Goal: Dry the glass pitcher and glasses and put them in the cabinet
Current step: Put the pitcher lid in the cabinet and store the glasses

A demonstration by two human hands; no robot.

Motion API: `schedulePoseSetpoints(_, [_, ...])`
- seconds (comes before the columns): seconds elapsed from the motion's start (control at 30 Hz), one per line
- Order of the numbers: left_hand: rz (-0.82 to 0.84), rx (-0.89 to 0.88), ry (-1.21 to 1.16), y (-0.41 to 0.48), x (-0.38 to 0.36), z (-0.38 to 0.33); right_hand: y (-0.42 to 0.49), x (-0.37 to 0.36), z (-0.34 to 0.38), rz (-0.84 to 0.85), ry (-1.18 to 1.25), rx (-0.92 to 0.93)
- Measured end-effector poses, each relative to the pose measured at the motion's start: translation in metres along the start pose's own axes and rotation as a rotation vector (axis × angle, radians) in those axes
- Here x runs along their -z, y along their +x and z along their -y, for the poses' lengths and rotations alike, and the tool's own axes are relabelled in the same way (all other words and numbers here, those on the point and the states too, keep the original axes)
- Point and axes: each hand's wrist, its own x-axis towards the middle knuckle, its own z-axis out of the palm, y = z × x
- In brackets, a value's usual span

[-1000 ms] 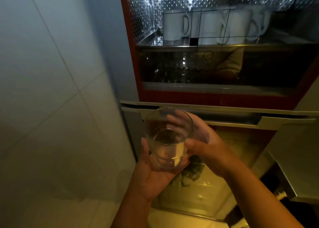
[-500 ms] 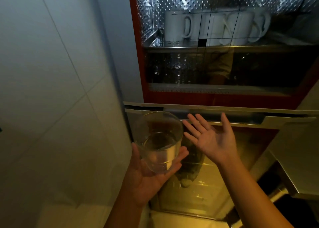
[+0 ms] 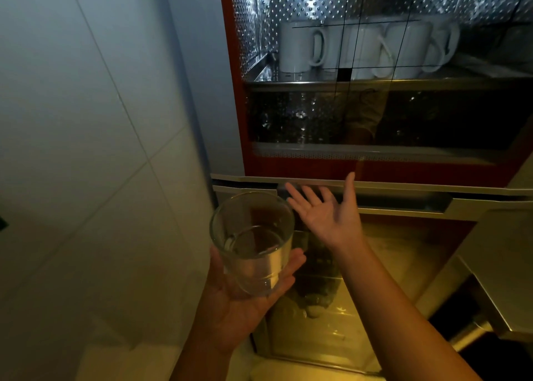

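A clear drinking glass (image 3: 253,242) stands upright in the palm of my left hand (image 3: 239,302), whose fingers curl around its base. My right hand (image 3: 326,213) is beside it on the right, empty, fingers spread, fingertips close to the metal handle rail (image 3: 403,204) of the cabinet. The red-framed cabinet (image 3: 239,127) has a glass front; behind it a row of white mugs (image 3: 300,46) stands on the upper shelf. The lower shelf is dark and holds faintly visible glassware (image 3: 300,121). No pitcher is in view.
A pale tiled wall (image 3: 95,150) fills the left side, close to the cabinet's edge. Below the rail is a yellow-lit glass door (image 3: 389,279) with reflections. A steel counter edge (image 3: 501,294) juts in at lower right.
My right hand let go of the glass, opened, and rose toward the cabinet's handle rail. The left hand now holds the glass alone, slightly lower and to the left.
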Motion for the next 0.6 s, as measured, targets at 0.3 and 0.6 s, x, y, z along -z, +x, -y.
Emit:
schedulePoseSetpoints(0.3, [0.018, 0.023, -0.045, -0.013, 0.002, -0.003, 0.006, -0.012, -0.005, -0.043, 0.143, 0.05])
schedulePoseSetpoints(0.6, [-0.025, -0.061, -0.109, -0.042, 0.009, 0.003, 0.002, -0.026, -0.016, -0.109, 0.118, 0.134])
